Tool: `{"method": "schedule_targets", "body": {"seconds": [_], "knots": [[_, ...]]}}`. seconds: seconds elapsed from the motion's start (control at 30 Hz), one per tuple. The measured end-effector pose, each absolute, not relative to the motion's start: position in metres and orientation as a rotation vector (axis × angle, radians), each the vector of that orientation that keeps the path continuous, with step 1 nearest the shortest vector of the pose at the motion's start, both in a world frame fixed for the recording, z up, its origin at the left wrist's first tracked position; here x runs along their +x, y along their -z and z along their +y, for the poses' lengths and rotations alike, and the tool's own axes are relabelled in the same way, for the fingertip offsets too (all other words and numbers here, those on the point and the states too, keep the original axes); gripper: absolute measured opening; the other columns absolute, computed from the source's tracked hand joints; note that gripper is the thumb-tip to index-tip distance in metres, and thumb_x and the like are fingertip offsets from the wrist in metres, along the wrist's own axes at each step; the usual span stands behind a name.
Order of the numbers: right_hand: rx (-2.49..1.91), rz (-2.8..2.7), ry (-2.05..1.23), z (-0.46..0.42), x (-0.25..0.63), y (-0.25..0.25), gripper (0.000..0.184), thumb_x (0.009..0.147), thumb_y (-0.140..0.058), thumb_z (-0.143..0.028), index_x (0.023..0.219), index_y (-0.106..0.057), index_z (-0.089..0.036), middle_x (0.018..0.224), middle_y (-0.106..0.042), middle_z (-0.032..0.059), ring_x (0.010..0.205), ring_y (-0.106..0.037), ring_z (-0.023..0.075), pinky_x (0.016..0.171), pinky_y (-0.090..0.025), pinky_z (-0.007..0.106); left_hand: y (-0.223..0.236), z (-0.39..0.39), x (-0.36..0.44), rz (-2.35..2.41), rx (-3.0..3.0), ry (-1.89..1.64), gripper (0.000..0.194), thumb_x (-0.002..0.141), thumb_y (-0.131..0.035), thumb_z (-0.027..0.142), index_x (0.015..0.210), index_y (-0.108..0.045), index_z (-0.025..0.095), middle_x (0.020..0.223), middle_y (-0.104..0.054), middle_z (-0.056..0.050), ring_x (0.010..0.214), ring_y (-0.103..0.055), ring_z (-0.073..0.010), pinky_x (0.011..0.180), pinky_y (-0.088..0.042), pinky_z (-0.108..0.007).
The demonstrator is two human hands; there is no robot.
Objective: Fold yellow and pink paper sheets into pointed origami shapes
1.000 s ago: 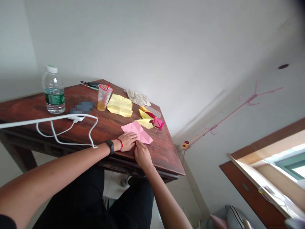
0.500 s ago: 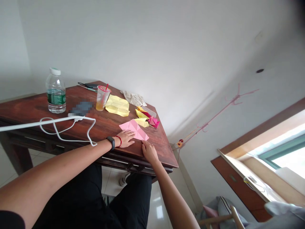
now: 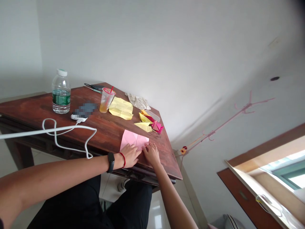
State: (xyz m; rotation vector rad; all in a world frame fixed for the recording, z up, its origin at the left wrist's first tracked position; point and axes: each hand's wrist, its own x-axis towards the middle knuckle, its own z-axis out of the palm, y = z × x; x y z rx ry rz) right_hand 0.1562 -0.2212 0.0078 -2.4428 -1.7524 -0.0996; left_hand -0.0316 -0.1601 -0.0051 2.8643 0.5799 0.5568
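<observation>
A creased sheet of pink origami paper [image 3: 133, 138] lies near the table's front edge, with one straight side facing away from me. My left hand [image 3: 130, 156] rests on its near part, palm down, fingers stretched over the paper. A black band and a red cord circle that wrist. At the paper's near right corner, my right hand [image 3: 152, 155] has its thumb and bent fingers closed on the edge. Both hands hide the paper's near side. Just beyond lie a folded yellow paper piece [image 3: 143, 126] and a folded pink paper piece [image 3: 157, 126].
A creased yellow sheet [image 3: 121, 108] lies farther back, beside a plastic cup [image 3: 106, 101] with a red straw. Leftward stand a water bottle [image 3: 61, 92] and a blurred phone-like object [image 3: 84, 110] with a white cable [image 3: 71, 147]. A whitish cloth [image 3: 138, 101] lies near the wall.
The pink paper has been turned, so a straight side now faces away instead of a corner. Both hands have shifted with it, the right one now onto the paper's corner. The camera view has swung slightly.
</observation>
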Motion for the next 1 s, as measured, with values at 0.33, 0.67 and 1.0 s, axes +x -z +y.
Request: {"method": "schedule_targets", "body": {"seconds": [0.33, 0.67, 1.0], "knots": [[-1.709, -2.089, -0.321, -0.199, 0.161, 0.008, 0.047, 0.101, -0.051, -0.038, 0.144, -0.060, -0.020, 0.155, -0.051, 0.0133, 0.148, -0.042, 0.0276, 0.123, -0.033, 0.050, 0.008, -0.153, -0.085, 0.654, 3.041, -0.522, 0.038, 0.085, -0.071, 0.014, 0.122, -0.069, 0.020, 0.129, -0.069, -0.012, 0.122, -0.060, -0.0305, 0.100, -0.043, -0.042], [-1.520, -2.218, -0.328, -0.154, 0.182, -0.010, 0.023, 0.095, -0.067, -0.029, 0.111, -0.079, -0.020, 0.129, -0.069, 0.0134, 0.121, -0.063, 0.0276, 0.109, -0.049, 0.046, -0.007, -0.152, -0.081, 0.315, 3.080, -0.458, 0.040, 0.094, -0.057, 0.010, 0.132, -0.065, 0.021, 0.133, -0.068, -0.010, 0.110, -0.064, -0.0247, 0.092, -0.048, -0.036], [-1.406, -2.284, -0.664, -0.119, 0.198, -0.023, 0.017, 0.088, -0.078, -0.029, 0.103, -0.082, -0.021, 0.101, -0.068, 0.0071, 0.092, -0.064, 0.0188, 0.086, -0.052, 0.030, -0.026, -0.094, -0.083, 0.217, 2.669, -0.400, 0.027, 0.095, -0.058, 0.013, 0.115, -0.074, 0.023, 0.118, -0.076, -0.002, 0.110, -0.068, -0.0195, 0.104, -0.048, -0.034]]}}
